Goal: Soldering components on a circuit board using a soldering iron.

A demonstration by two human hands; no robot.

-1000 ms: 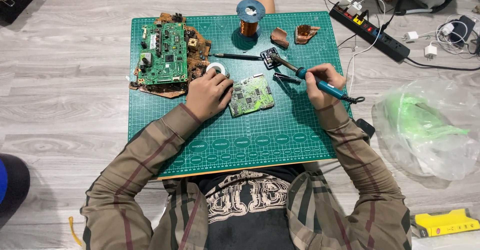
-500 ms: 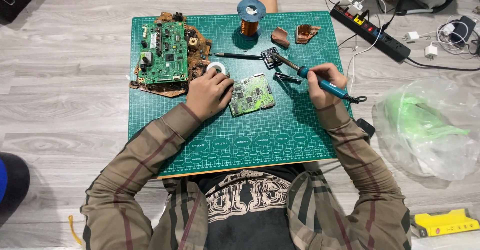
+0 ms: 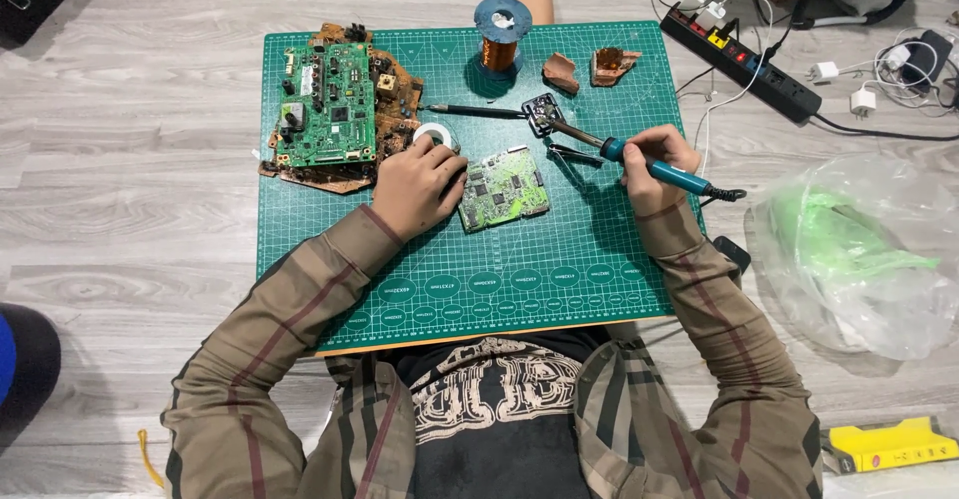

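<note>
You are kneeling over a green gridded cutting mat (image 3: 559, 259) laid on pale wooden floorboards, and every place below is given from that mat. Your left hand (image 3: 418, 185) is resting just left of the mat's centre, its fingers curled loosely and pressing against the left edge of a small green rectangular circuit board (image 3: 504, 189), which is lying flat and slightly tilted at the mat's centre. Whether the hand is gripping the board or only steadying it, you cannot tell from this view. Your right hand (image 3: 651, 166) is sitting toward the mat's right edge, wrapped in a closed pen-like grip around the teal handle of a soldering iron (image 3: 639, 162). The iron is slanting up and to the left, so its metal tip is reaching a small dark metal piece (image 3: 543, 113) above the small board, clear of that board.

The small board is showing dark chips and silvery connectors on its upper face. A white roll of tape (image 3: 436, 135) is lying just above your left knuckles. In the mat's upper left, a larger green circuit board (image 3: 326, 105) is resting on a brown, ragged-edged board (image 3: 398, 99). At the mat's top edge a blue spool of copper wire (image 3: 501, 32) is standing upright.
</note>
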